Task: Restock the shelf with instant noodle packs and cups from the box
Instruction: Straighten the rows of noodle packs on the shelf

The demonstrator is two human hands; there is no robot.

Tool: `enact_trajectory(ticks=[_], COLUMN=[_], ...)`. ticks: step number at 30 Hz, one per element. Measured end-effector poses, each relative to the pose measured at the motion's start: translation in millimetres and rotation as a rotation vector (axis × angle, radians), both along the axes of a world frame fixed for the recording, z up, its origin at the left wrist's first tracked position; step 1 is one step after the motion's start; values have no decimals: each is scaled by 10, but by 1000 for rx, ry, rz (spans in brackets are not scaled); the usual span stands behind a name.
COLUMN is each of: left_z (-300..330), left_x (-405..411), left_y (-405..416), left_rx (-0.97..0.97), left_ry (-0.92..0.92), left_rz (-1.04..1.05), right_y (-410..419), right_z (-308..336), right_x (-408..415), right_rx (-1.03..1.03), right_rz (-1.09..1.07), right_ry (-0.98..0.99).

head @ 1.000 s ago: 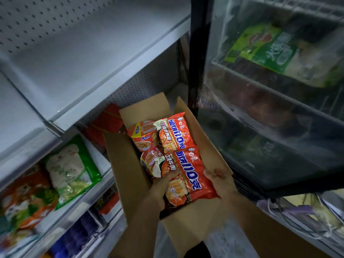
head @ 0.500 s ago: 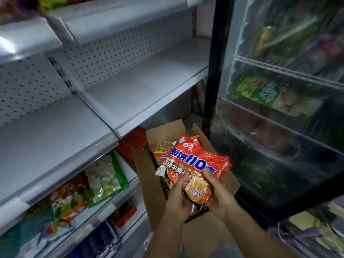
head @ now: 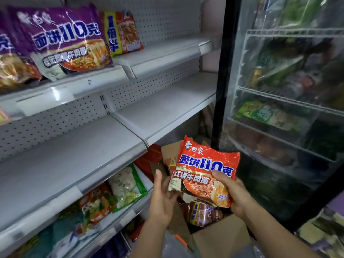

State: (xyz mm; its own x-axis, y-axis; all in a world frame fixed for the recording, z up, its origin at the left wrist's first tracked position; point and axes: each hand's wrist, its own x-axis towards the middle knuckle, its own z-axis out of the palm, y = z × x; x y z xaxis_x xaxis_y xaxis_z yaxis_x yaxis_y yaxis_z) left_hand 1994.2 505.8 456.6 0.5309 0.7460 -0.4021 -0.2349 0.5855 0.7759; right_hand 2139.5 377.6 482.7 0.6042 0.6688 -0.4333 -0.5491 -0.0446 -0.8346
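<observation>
The red noodle pack (head: 205, 172) has come up out of the box (head: 219, 237) since half a second ago and now sits clear above it, level with the lip of the bare middle shelf (head: 78, 164); the right hand (head: 232, 194) grips its lower right corner, thumb pinched across the front; the left hand (head: 162, 196) steadies the left edge, fingers nearly straight, more touching than gripping; more packs remain in the box below; purple packs (head: 61, 40) stand on the shelf above. The lift looks finished; placing it on the shelf likely comes next.
</observation>
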Motion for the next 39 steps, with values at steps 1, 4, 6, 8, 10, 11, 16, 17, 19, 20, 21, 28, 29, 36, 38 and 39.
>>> enact_trajectory(ticks=[1,4,6,8,10,11,16,17,19,20,21,28,29,36,38,39], left_z=[70,350,530,650,734,762,965,1004,1086,1120,1153,1226,1248,1583,1664,1692], left_x=[-102,-301,-442,-583,-761,-830,-1282,-1388,-1553,-1648,-1755,-2702,-2872,-3676,-3883,-3959], left_y=[56,135,139,146,172,186,221,241,267,282,303,467,498,558,560,557], left_rx=[66,250,322,372,407,416,434,447,413,362,300,165,159,276,267,239], left_ry=[26,101,163,230,276,292,320,329,315,287,249,63,58,113,90,62], left_rz=[-4,-103,-197,-213,-180,-169,-32,8,79,110,134,272,238,53,126,161], right_y=[-29,-59,-29,22,100,135,372,433,523,570,621,991,1048,1329,1400,1424], right_z=[38,151,224,294,364,392,596,639,698,731,770,1085,1118,1438,1539,1588], right_x=[-39,-175,-298,-403,-502,-528,-819,-914,-1075,-1166,-1265,-2134,-2276,-3022,-3240,-3325], right_rx=[-5,-14,-20,-27,-28,-23,10,17,30,33,45,94,100,140,168,192], right_rz=[26,115,184,243,296,318,414,432,443,443,454,590,610,719,723,707], right_ry=[-8,-37,-62,-65,-70,-80,-147,-157,-167,-174,-181,-191,-198,-256,-288,-311])
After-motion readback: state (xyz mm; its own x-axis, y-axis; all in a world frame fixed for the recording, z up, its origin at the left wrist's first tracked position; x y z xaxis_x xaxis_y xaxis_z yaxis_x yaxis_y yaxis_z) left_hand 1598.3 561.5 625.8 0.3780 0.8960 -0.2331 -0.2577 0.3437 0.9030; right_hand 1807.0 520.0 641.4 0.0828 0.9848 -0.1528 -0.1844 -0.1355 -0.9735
